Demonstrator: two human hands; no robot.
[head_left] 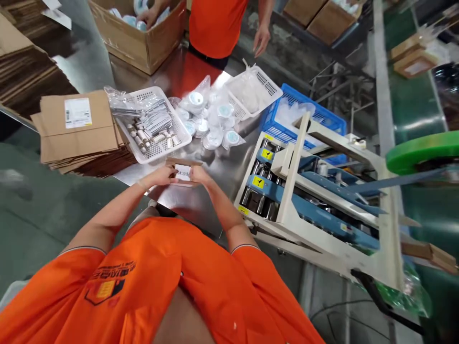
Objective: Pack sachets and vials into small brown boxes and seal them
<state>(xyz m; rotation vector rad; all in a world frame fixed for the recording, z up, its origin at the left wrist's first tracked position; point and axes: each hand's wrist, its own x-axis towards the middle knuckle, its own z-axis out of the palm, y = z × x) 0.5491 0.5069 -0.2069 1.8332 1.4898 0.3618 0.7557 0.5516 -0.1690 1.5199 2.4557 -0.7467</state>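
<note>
A small brown cardboard box is held in front of me at the near edge of the metal table. A white card with dark characters lies in its opening. My left hand grips the box's left side, and my right hand grips its right side. Just beyond the hands stands a white basket with small bottles and silvery flat packets. Right of that basket are several bagged round items with pale blue and white faces.
Flat cardboard is stacked at left. A large carton, another white basket and a blue crate stand farther back. A roller machine is at right. Another person in orange reaches into the carton.
</note>
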